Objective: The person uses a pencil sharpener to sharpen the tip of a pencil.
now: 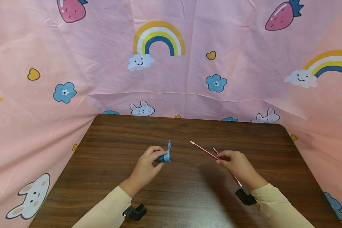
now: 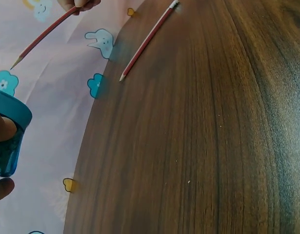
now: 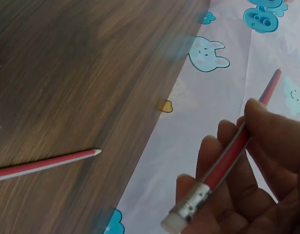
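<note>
My left hand [image 1: 145, 167] grips a blue pencil sharpener [image 1: 167, 157] between thumb and fingers, its lid flipped up and its face turned to the right. Two round holes show on the sharpener [image 3: 261, 19] in the right wrist view. Between thumb and fingertips, my right hand [image 1: 240, 166] pinches a red-and-white pencil [image 1: 203, 150], its sharpened tip pointing left toward the sharpener, a gap apart. The held pencil has a metal band and white eraser [image 3: 175, 223] at its rear end. A second red-and-white pencil [image 2: 147, 41] lies on the table, partly hidden by my right hand in the head view.
The dark wood-grain table [image 1: 117, 133] ends at a pink printed cloth [image 1: 108, 63] that hangs behind it and along both sides. Black wrist-worn devices [image 1: 135, 212] sit under both cream sleeves [image 1: 105, 207].
</note>
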Available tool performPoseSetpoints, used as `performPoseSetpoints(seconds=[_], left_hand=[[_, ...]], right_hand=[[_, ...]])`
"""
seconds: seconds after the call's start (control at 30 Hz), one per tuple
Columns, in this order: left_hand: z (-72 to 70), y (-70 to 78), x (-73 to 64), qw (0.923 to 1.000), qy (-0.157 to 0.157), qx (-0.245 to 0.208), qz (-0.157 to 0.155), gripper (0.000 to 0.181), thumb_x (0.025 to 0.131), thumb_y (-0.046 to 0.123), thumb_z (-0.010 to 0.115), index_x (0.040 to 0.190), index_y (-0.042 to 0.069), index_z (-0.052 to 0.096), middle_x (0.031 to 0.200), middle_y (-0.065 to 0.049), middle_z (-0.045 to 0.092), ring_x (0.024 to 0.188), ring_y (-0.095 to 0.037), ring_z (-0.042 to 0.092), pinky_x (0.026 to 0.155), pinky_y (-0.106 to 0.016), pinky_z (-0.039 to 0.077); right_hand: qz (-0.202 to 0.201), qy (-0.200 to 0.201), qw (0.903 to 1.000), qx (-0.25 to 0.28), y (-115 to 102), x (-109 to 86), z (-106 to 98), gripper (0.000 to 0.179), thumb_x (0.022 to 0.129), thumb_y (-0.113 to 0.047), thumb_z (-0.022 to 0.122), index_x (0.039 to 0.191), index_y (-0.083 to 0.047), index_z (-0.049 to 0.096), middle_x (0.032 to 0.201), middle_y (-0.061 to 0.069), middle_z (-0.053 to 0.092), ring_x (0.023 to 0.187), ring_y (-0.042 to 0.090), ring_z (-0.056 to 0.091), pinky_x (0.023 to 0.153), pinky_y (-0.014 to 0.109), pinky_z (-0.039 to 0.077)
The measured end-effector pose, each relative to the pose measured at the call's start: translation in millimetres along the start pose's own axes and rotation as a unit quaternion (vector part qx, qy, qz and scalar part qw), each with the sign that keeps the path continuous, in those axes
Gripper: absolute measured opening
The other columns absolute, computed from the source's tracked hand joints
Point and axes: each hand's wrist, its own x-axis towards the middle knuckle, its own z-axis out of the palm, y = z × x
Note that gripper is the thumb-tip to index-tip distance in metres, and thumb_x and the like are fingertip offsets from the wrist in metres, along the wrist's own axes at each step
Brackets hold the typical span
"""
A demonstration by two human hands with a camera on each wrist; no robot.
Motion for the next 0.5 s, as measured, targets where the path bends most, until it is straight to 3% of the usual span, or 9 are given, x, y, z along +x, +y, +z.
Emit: performPoseSetpoints(seconds=[0.3,0.5], left_hand=[[5.7,-6.1,0.5,0.9997,0.001,0.024,-0.008,0.043,0.072,-0.014,0.078,0.111,0.003,0.070,0.109,-0.006,0.058,0.095,-0.019,0.063,0.066,-0.025,0.055],[9.6,-8.0,2.2,0.9993,-0.012,0.026,-0.022,0.045,0.071,-0.014,0.078,0.111,0.003,0.070,0.108,-0.007,0.059,0.095,-0.020,0.063,0.069,-0.028,0.055]], right_hand=[[0.055,0.003,0.9983,-0.020,14.0,2.4,-8.2,0.012,0.089,-0.011,0.069,0.100,-0.006,0.072,0.091,0.005,0.071,0.080,0.019,0.060,0.068,0.033,0.050],[0.053,0.010,0.9979,-0.036,23.1,3.4,-12.8,0.017,0.087,-0.010,0.071,0.101,0.000,0.071,0.093,0.012,0.071,0.083,0.023,0.062,0.074,0.042,0.053]])
